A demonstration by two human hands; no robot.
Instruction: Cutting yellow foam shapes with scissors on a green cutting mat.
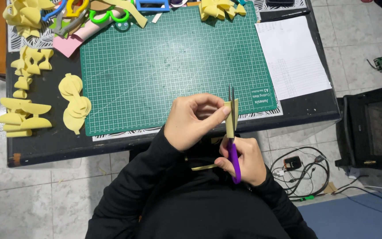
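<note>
Black sleeves are filling the bottom of the view, and from them both hands are rising in front of the near edge of the bench [40, 146]. Closed around the purple handle of a pair of scissors [232, 132], the right hand [243, 160] is sitting lower, nearer the body, with the blades pointing up and away. A thin yellow sliver [203, 167] is sticking out to the left beside that hand.

Higher up, the left hand [190, 120] is pinching a narrow strip of yellow foam [231, 118] between thumb and curled fingers, holding it upright. The scissor blades are running alongside the strip, touching or nearly touching it; whether they are biting into it cannot be told. Both strip and blades are hovering over the front edge of the green cutting mat [164, 62].

On the bench, left of the mat, cut yellow foam shapes [74, 102] are lying in overlapping rounds, with more yellow pieces [23, 117] stacked further left. Along the far edge, a second pile of yellow foam [219, 9] is sitting near green-handled scissors [109, 17] and a pink sheet [67, 44]. A white printed sheet [292, 57] is lying just right of the mat. On the tiled floor to the right, black cables [303, 170] are tangling beside a black case [372, 128].
</note>
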